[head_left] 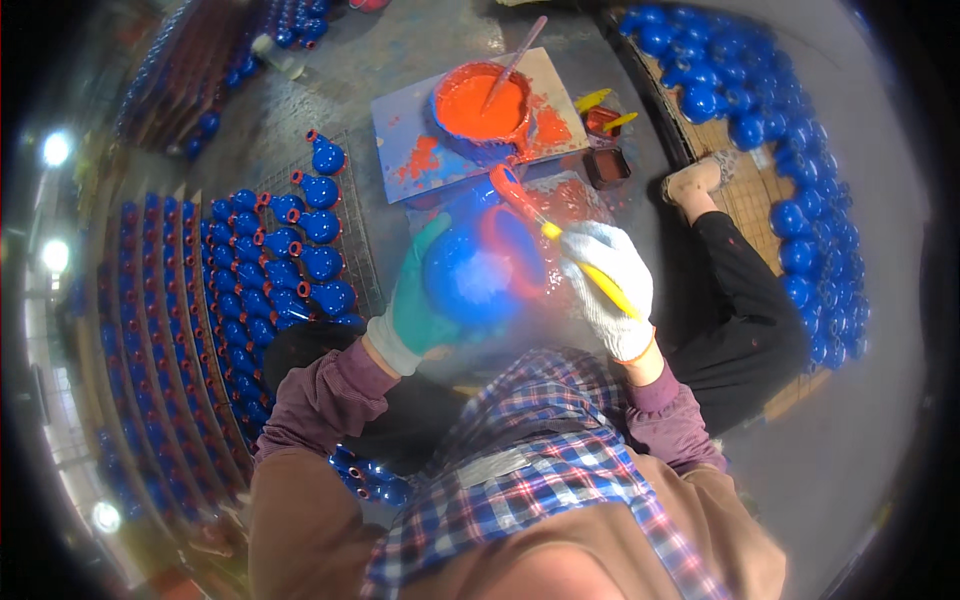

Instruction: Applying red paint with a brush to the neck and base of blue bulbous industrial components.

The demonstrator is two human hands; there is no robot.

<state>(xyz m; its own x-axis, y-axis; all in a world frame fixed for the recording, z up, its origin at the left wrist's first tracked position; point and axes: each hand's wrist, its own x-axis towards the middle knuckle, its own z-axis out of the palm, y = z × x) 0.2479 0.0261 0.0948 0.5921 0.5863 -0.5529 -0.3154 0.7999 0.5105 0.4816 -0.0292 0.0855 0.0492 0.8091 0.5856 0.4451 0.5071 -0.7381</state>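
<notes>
Blue round piece [468, 278]: kinda blurry, right in front of me, nearer than the paint bowl [472, 148]
Left hand [412, 290]: green-gloved fingers cupped round its left side, holding it
Right hand [612, 285]: white-gloved fingers wrapped snugly round the brush [549, 230]; can't tell if bristles touch

Bright lights [57, 148] left | haze, glare on blue ball [470, 265] | edges bent, dark

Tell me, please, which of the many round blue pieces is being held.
It is the held blue piece in the left hand, which wears a green glove; the other blue pieces sit grouped to either side, with no hand on them.
</notes>
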